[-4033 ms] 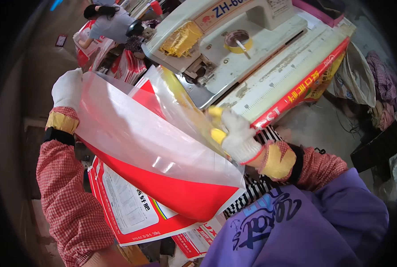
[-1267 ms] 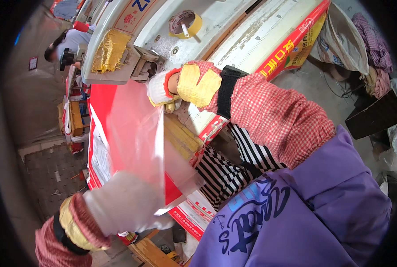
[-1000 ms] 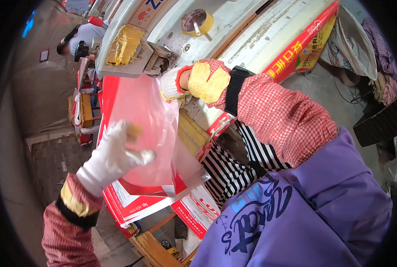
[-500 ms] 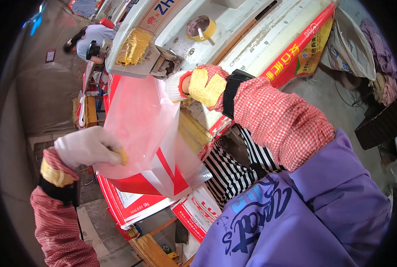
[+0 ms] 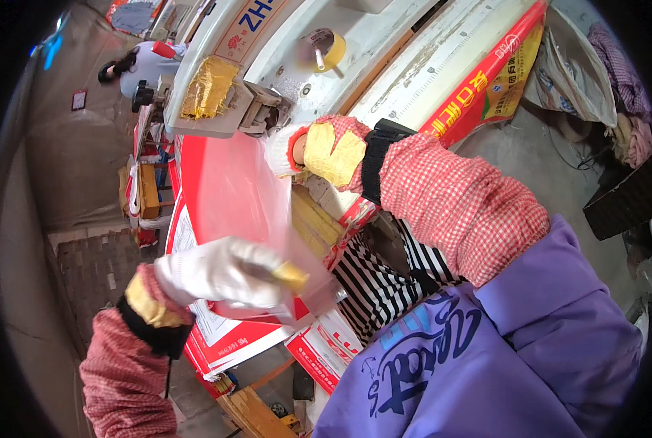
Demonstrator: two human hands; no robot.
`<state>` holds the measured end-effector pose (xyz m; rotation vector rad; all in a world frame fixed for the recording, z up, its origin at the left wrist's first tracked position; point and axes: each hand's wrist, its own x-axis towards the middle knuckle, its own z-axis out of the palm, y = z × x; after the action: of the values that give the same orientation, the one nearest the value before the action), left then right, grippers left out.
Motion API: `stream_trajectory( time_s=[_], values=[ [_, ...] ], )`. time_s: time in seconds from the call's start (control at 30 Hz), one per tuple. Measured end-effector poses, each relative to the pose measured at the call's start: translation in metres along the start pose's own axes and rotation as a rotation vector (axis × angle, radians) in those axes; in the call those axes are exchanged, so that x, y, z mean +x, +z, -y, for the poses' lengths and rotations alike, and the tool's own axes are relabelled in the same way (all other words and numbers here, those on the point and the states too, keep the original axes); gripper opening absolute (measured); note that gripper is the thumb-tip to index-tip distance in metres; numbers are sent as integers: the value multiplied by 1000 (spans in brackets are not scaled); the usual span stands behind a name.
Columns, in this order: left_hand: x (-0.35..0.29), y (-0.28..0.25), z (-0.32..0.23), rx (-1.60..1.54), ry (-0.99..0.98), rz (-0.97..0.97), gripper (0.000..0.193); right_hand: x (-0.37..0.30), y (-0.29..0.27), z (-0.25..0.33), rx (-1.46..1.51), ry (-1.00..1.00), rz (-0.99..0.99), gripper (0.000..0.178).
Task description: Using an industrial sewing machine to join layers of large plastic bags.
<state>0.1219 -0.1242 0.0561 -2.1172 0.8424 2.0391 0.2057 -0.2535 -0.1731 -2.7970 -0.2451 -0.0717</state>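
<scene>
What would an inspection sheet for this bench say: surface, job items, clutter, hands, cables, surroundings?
Surface: white tabletop, scuffed, ruler marks; red-and-yellow printed sheet along the edge.
Job items: translucent film over red material, beside the sewing machine; printed red-and-white sacks lower down.
Clutter: yellow tape roll, a white stick in its hole.
Hands: both gloved. Right hand at the film's upper edge by the machine head, grip hidden; left hand over the film, blurred, contact unclear.
Cables: thin dark cord on the floor, right side.
Surroundings: another person upper left; open white bag and checked cloth at right.
</scene>
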Motion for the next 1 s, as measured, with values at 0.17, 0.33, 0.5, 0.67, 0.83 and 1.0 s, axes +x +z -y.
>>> stream_trajectory(
  time_s=[0.17, 0.33, 0.5, 0.67, 0.83, 1.0],
  values=[
    [-36, -39, -22, 96, -306, -96, 18, -12, 3, -19, -224, -217, 137, 27],
    [6, -14, 36, 1968, -422, -634, 8, -65, 12, 18, -78, -186, 9, 22],
    [-15, 15, 14, 441, -86, -129, 39, -123, 7, 28, 64, -121, -113, 17],
    [-37, 52, 17, 1219, -513, -9, 38, -180, 2, 46, 212, -20, -226, 13],
    [42, 133, 4, 1599, 288, 97, 13, -156, -34, 69, 350, 24, -323, 11],
    [49, 112, -48, 1241, 456, 132, 12, -146, -11, 115, 99, 672, -177, 23]
  ],
)
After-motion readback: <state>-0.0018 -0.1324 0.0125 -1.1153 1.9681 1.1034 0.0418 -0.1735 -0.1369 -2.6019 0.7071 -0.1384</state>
